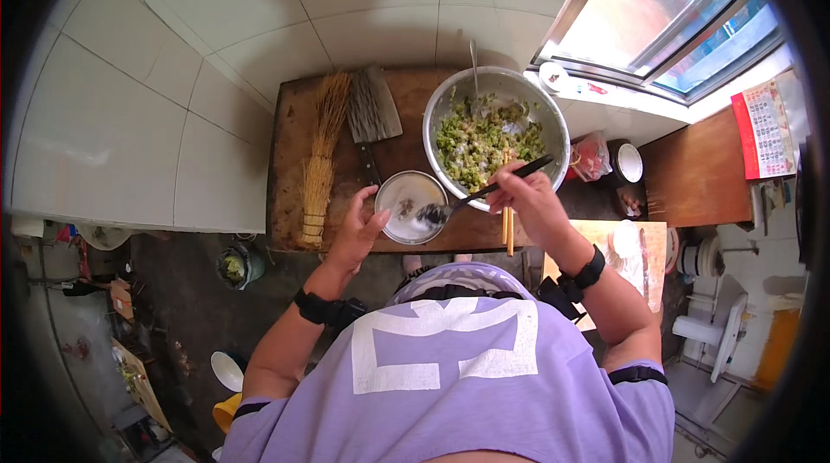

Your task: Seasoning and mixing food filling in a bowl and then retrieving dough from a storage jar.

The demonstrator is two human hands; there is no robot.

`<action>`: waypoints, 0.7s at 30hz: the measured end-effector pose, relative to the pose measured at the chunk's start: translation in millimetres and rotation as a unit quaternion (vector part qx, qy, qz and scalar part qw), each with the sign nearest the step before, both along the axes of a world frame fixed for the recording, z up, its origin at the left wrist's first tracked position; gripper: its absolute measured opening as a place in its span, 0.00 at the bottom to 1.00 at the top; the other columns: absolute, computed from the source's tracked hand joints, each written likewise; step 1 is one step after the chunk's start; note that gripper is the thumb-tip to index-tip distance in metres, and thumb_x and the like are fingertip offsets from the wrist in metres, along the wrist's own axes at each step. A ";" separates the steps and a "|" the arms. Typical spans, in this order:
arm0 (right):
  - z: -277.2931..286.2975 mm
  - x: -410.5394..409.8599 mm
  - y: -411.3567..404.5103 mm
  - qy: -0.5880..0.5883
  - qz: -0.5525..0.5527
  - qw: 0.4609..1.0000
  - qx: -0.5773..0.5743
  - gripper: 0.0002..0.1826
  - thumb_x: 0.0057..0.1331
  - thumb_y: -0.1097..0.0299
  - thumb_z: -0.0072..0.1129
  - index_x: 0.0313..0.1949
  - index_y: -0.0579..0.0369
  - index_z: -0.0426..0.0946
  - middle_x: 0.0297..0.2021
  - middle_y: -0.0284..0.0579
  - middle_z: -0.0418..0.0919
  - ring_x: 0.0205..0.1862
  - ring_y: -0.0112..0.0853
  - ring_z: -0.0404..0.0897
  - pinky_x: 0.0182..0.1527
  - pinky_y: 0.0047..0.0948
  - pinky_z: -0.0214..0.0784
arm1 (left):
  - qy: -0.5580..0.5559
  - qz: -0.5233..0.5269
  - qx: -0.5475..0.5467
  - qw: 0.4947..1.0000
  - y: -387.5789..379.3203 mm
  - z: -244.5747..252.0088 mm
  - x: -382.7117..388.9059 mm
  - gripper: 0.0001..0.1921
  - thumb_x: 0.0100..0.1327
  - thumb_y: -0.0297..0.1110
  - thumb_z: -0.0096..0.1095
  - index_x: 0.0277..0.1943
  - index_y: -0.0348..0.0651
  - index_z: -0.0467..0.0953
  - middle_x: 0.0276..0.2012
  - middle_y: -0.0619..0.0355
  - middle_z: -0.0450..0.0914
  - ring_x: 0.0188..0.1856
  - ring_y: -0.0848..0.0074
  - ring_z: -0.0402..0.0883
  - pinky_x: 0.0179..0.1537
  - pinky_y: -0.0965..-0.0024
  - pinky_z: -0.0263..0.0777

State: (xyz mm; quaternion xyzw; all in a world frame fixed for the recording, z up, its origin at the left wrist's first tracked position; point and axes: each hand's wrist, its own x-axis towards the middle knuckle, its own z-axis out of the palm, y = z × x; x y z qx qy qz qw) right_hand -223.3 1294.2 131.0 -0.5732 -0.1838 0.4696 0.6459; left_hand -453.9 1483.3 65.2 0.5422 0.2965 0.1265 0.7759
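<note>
My right hand (528, 203) holds a black-handled spoon (480, 192). Its blurred head, with something white on it, is over a small round metal bowl (387, 229). White stuff with a dark patch shows in that bowl. My left hand (358, 226) cups the small bowl's left side, thumb on the rim. Beyond my right hand is a large metal basin (563, 139) of chopped green vegetables (476, 145) with white patches. A metal spoon (474, 67) leans in it. Wooden chopsticks (508, 233) pass under my right hand across the basin's near rim; whether it grips them is unclear.
On the wooden table (285, 139) lie a straw brush (318, 165) and a cleaver (373, 106), its handle towards the small bowl. A window (648, 28) opens at upper right. To the right stands a lower board (655, 262); a bin (238, 268) is on the floor left.
</note>
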 end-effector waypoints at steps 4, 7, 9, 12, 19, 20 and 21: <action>12.3 38.4 -1.8 0.002 -0.133 0.989 0.071 0.10 0.71 0.65 0.50 0.38 0.59 0.75 0.28 0.44 0.81 0.28 0.26 0.79 0.35 0.25 0.73 | 0.000 0.039 -0.011 0.999 -1.5 -0.6 -4.9 0.31 0.64 0.40 0.64 0.65 0.40 0.58 0.41 0.55 0.78 0.39 0.80 0.77 0.39 0.75 0.74; 3.8 60.1 0.0 -0.106 -0.188 0.974 0.065 0.10 0.72 0.64 0.50 0.39 0.58 0.75 0.28 0.44 0.81 0.30 0.27 0.80 0.38 0.27 0.75 | 0.012 0.043 -0.010 0.999 1.3 -4.8 -9.9 0.31 0.64 0.41 0.64 0.65 0.42 0.59 0.42 0.55 0.78 0.39 0.80 0.77 0.39 0.75 0.74; -0.5 67.7 5.0 -0.111 -0.204 0.970 0.073 0.10 0.72 0.64 0.49 0.40 0.58 0.75 0.29 0.44 0.81 0.30 0.28 0.80 0.38 0.27 0.75 | 0.015 0.036 -0.002 0.999 2.1 -5.8 -12.2 0.30 0.64 0.41 0.64 0.64 0.42 0.60 0.43 0.55 0.78 0.40 0.80 0.77 0.39 0.75 0.74; -3.6 77.4 12.5 -0.096 -0.231 0.966 0.069 0.10 0.72 0.64 0.49 0.40 0.58 0.75 0.29 0.44 0.81 0.30 0.28 0.81 0.39 0.28 0.76 | 0.023 0.044 -0.006 0.999 1.7 -3.4 -14.1 0.29 0.64 0.42 0.64 0.64 0.43 0.61 0.44 0.56 0.78 0.40 0.80 0.77 0.39 0.75 0.75; -10.6 96.1 -13.5 -0.057 -0.288 0.955 0.046 0.10 0.71 0.65 0.49 0.40 0.58 0.75 0.29 0.42 0.81 0.29 0.27 0.80 0.38 0.26 0.75 | 0.032 0.061 -0.004 0.998 6.4 -3.3 -21.9 0.30 0.64 0.44 0.63 0.63 0.44 0.61 0.48 0.57 0.76 0.44 0.79 0.78 0.40 0.74 0.75; -10.8 98.5 -18.6 -0.038 -0.303 0.951 0.054 0.10 0.71 0.65 0.49 0.40 0.58 0.75 0.29 0.42 0.81 0.29 0.26 0.80 0.38 0.25 0.76 | 0.035 0.058 -0.003 0.998 7.6 -3.7 -22.4 0.30 0.64 0.44 0.63 0.63 0.44 0.61 0.49 0.57 0.75 0.44 0.78 0.78 0.40 0.73 0.76; -11.5 98.7 -24.3 -0.038 -0.304 0.950 0.054 0.10 0.71 0.65 0.49 0.40 0.58 0.75 0.29 0.42 0.81 0.29 0.26 0.80 0.38 0.25 0.76 | 0.035 0.057 -0.003 0.998 8.0 -3.4 -22.2 0.30 0.64 0.44 0.63 0.63 0.44 0.61 0.49 0.57 0.75 0.44 0.78 0.78 0.40 0.73 0.76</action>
